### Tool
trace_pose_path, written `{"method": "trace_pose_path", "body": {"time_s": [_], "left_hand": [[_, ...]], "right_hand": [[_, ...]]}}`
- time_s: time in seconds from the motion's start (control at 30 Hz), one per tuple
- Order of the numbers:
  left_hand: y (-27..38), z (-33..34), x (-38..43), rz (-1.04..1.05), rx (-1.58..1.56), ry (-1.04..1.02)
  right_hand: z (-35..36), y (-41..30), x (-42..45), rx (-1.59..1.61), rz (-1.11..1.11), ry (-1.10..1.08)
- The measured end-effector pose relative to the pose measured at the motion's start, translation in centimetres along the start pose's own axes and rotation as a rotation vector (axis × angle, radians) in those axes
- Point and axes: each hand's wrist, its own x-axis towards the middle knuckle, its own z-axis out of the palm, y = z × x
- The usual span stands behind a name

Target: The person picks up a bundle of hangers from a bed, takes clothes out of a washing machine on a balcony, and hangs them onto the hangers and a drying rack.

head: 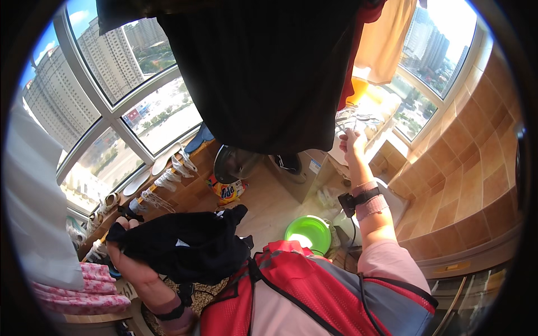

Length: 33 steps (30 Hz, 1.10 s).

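Note:
My left hand (117, 252) grips a black cloth garment (189, 248) at its left end. The fabric hangs in folds over my forearm and in front of my body, with a small white tag (181, 242) showing. My right hand (354, 142) is stretched out ahead, its fingers closed at the edge of a pile of thin clothes hangers (363, 119). A hanger's end appears pinched there, though glare blurs it. Large dark clothing (265, 75) hangs overhead and covers the middle of the far side.
Shoes and laces line the window ledge (136, 182) on the left. A Tide bag (227, 191) and a green basin (309, 233) are on the floor. A cardboard box (294, 180) stands ahead, partly hidden. Tiled wall (458, 159) curves along the right. Pale curtain (38, 201) hangs left.

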Motion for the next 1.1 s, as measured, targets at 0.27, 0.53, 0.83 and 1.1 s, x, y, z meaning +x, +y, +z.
{"method": "trace_pose_path", "body": {"time_s": [0.27,0.53,0.83,1.1], "left_hand": [[0.3,0.7,-0.6,0.077,0.047,0.199],[0.6,0.2,-1.6,0.104,0.062,0.241],[2.4,-1.7,-2.5,0.012,0.060,-0.026],[0.9,0.2,-1.8,0.063,0.077,0.153]], "right_hand": [[2.9,-3.5,1.2,-0.941,-1.072,0.050],[8.3,0.0,6.9,-1.277,-0.602,-0.334],[9.0,-2.5,5.2,-1.208,-0.717,-0.250],[4.3,-10.8,4.5,-1.016,-0.646,0.083]]}}
